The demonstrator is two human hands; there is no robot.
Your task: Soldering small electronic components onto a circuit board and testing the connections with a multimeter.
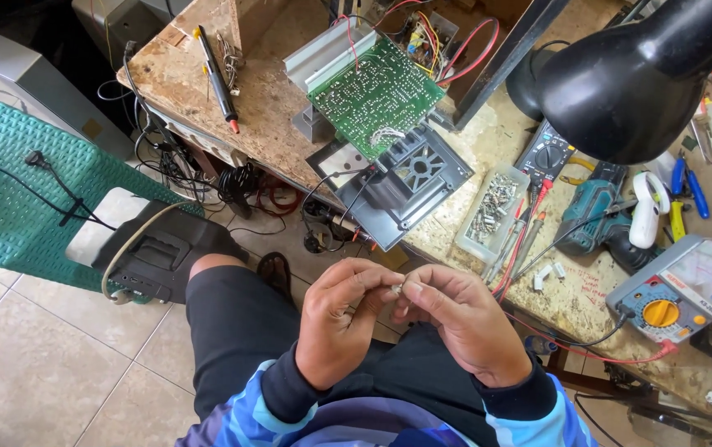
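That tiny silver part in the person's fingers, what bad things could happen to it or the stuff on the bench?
The tiny silver part is pinched between the left hand and right hand above the lap, so it could slip and perhaps get lost on the tiled floor. The green circuit board and its dark frame stick out past the bench edge; a bump might tip them off.

An electronics repair workshop: a worn, stained workbench (pixel 265 108) carries a green circuit board (pixel 376 93) at its middle. Right of the board lie a black multimeter (pixel 544 155), a teal cordless drill (pixel 592 217) and an analogue meter (pixel 683 290); left of it, a soldering iron (pixel 217 79)
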